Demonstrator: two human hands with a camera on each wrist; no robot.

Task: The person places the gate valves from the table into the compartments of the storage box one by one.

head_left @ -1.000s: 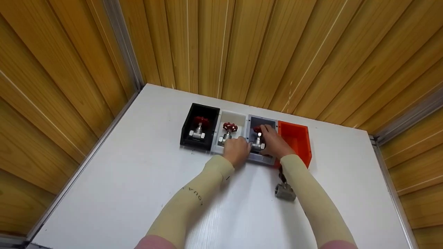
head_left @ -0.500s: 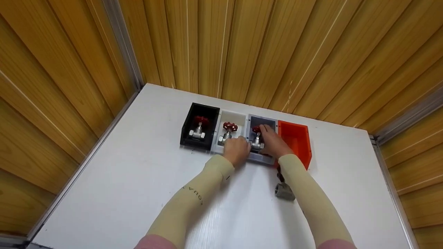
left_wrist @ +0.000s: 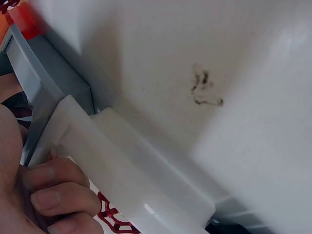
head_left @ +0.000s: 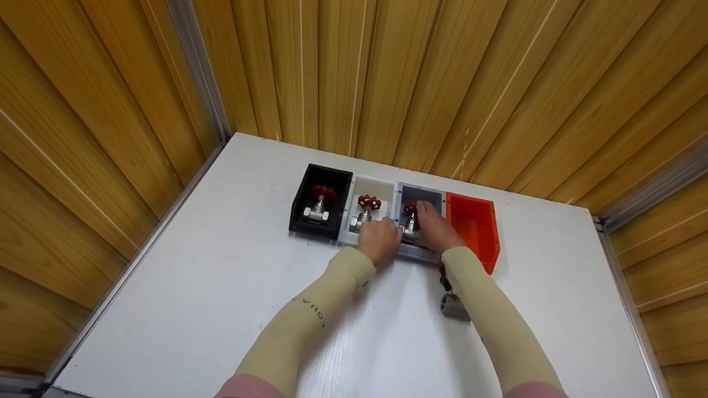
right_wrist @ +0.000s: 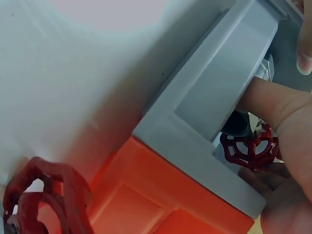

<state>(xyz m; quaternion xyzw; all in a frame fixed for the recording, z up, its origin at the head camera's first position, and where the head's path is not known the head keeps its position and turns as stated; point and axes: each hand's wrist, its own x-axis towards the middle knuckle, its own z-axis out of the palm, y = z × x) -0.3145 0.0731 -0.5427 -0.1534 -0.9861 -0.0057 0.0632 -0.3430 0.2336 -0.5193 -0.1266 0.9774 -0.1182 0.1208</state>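
In the head view my left hand (head_left: pixel 379 241) grips the adjoining walls of the white bin (head_left: pixel 381 187) and the grey bin (head_left: pixel 421 192). Its curled fingers (left_wrist: pixel 63 192) show on the white bin's side in the left wrist view. My right hand (head_left: pixel 440 229) reaches into the grey bin and holds a metal valve (head_left: pixel 410 228) with a red handwheel (right_wrist: pixel 251 148). The right thumb (right_wrist: pixel 268 100) lies against the valve body, fingers near the wheel; their exact contact is partly hidden. Another red-wheeled valve (head_left: pixel 364 215) lies in the white bin.
A black bin (head_left: pixel 301 213) at the row's left contains a valve (head_left: pixel 317 210). The orange bin (head_left: pixel 473 221) adjoins the grey one on the right. A loose valve (head_left: pixel 454 307) lies on the white table (head_left: pixel 221 287), partly behind my right forearm. Wood-patterned walls (head_left: pixel 343 72) stand behind.
My right hand and forearm have shifted slightly left, and the valve in the grey bin has shifted slightly left too. The left hand keeps its place on the bin walls.
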